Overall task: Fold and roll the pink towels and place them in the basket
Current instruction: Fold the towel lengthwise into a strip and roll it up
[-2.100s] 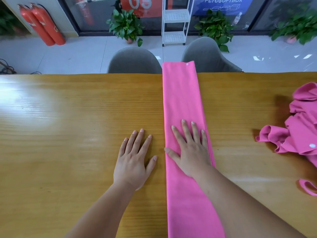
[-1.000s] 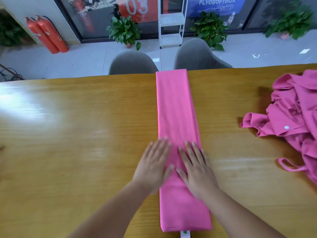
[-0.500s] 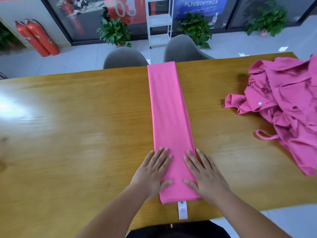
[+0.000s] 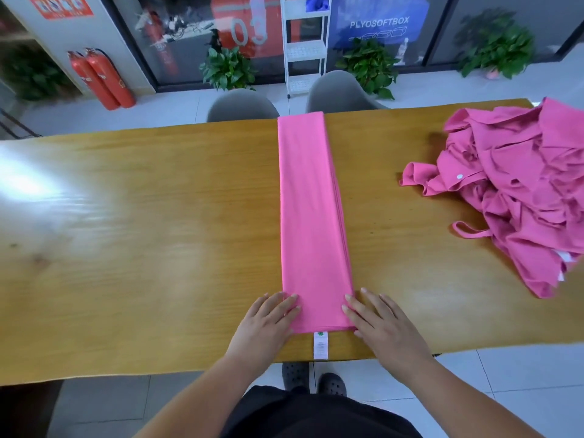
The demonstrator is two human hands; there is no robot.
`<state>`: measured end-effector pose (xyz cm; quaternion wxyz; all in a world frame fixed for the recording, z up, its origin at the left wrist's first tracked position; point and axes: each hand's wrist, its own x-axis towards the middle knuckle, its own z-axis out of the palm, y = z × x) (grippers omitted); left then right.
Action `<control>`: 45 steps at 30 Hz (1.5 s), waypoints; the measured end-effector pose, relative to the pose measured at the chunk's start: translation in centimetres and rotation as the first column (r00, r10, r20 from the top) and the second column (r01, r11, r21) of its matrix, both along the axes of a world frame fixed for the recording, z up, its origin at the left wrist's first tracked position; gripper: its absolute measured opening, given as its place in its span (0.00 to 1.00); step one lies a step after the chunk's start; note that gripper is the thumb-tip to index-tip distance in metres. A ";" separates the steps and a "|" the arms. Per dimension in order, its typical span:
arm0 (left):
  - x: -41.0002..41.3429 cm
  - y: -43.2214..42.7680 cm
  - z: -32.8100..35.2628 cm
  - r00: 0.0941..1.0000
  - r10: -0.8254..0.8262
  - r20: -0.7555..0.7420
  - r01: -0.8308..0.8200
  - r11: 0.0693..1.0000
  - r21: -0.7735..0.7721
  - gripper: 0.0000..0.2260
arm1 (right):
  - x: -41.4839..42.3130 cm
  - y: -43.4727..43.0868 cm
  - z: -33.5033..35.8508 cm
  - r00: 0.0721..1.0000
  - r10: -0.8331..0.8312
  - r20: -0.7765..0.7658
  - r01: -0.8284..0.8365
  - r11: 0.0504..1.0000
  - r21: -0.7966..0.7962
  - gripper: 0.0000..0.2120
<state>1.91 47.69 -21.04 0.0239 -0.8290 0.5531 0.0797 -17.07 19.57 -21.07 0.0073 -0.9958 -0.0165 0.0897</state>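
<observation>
A pink towel lies folded into a long narrow strip across the wooden table, running from the far edge to the near edge. A white label sticks out from its near end. My left hand lies flat at the strip's near left corner, fingertips on the cloth. My right hand lies flat at the near right corner, fingers straight, touching the towel's edge. No basket is in view.
A heap of crumpled pink towels sits at the table's right end. Two grey chairs stand behind the far edge. A white shelf rack, plants and red fire extinguishers stand beyond on the floor.
Both hands slid down the strip toward me to its near end and spread apart to the two corners. The view pulled back, showing the table's near edge and my feet.
</observation>
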 end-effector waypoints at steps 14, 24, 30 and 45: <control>-7.7 0.9 2.0 0.988 0.156 0.000 -0.155 0.979 -0.136 0.21 | -2.8 0.5 0.1 0.927 0.086 0.365 -0.115 0.992 0.058 0.11; -9.3 0.6 0.7 0.973 0.232 0.001 -0.212 0.892 -0.399 0.05 | -4.0 1.0 -0.8 0.897 -0.143 0.419 0.016 0.956 0.292 0.12; -9.2 0.5 0.0 0.948 0.317 -0.016 -0.286 0.833 -0.474 0.07 | -4.9 0.5 -0.5 0.929 -0.086 0.361 -0.014 0.964 0.265 0.12; -7.0 -1.9 1.1 0.538 0.595 -0.597 -0.810 0.561 -0.171 0.10 | -1.0 1.0 2.2 0.815 -0.580 -0.024 0.473 0.640 0.605 0.06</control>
